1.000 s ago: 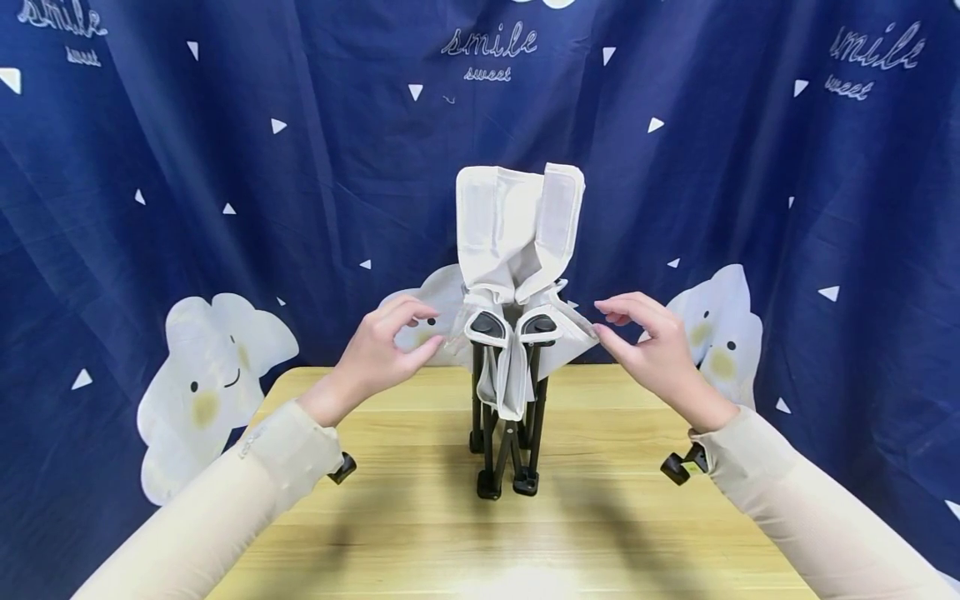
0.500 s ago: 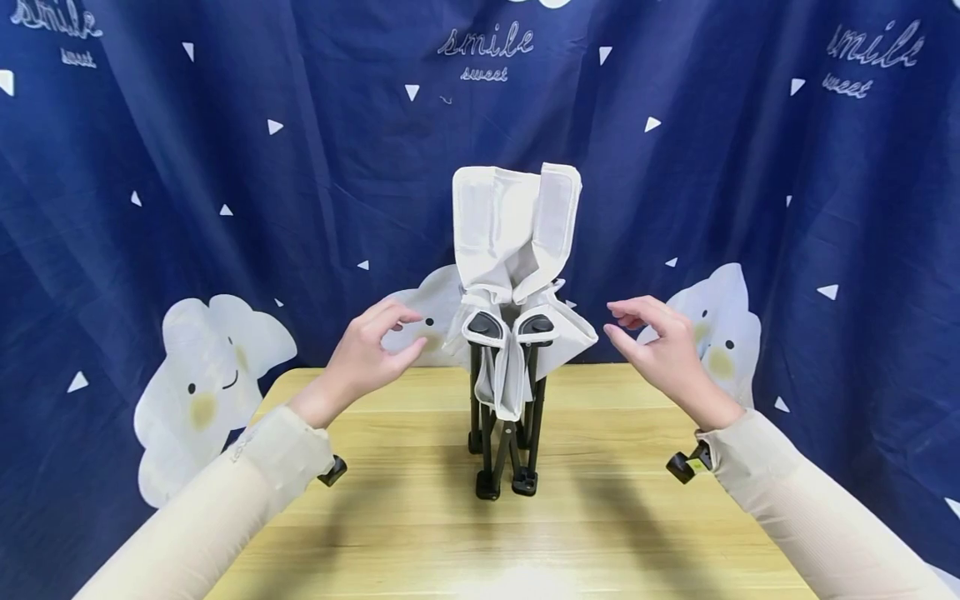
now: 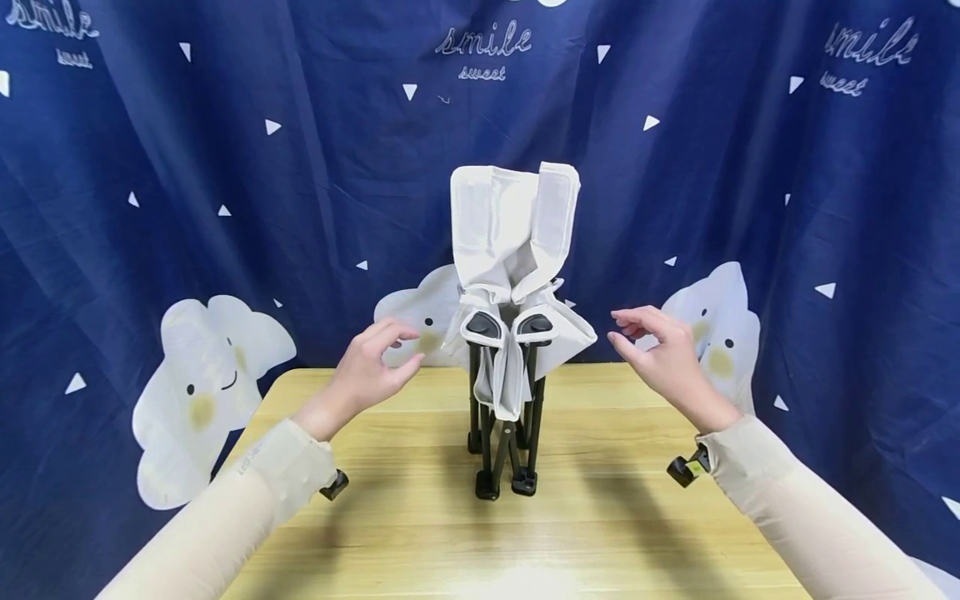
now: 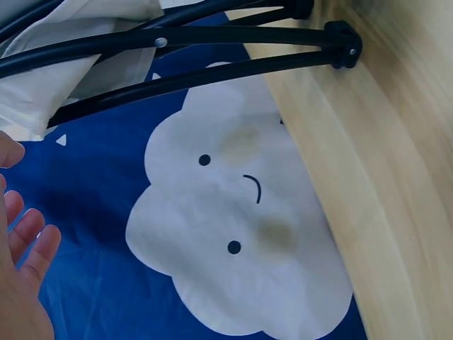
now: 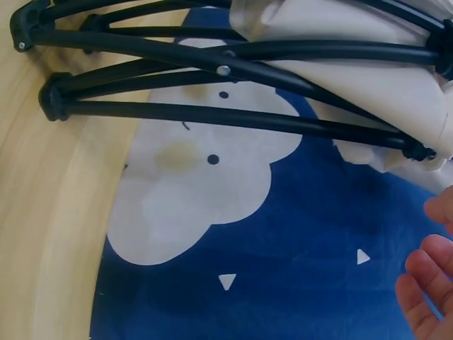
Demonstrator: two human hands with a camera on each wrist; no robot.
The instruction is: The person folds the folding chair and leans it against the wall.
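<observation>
A folded camping chair [image 3: 506, 221] stands upright near the middle of the table, its white fabric bunched above crossed black tube legs [image 3: 499, 454]. To its left, my left hand [image 3: 369, 364] hovers apart from it with fingers loosely bent and nothing between them. My right hand [image 3: 663, 350] floats on the other side, likewise bare, thumb and fingers apart. In the left wrist view the black tubes [image 4: 177, 85] cross the top, above the fingers of that hand [image 4: 28, 248]. The right wrist view has the tubes [image 5: 233, 120] and white fabric [image 5: 368, 78] above my fingertips [image 5: 428, 276].
The chair's feet rest on a light wooden table [image 3: 420, 533]. Behind it hangs a dark blue curtain [image 3: 360, 167] printed with white clouds, triangles and lettering. A small black device [image 3: 684, 468] sits at my right wrist, and another [image 3: 334, 485] at my left.
Both hands have drawn outward, away from the chair; the right fingertips, earlier at the fabric's right corner, are now clear of it. The chair stays standing.
</observation>
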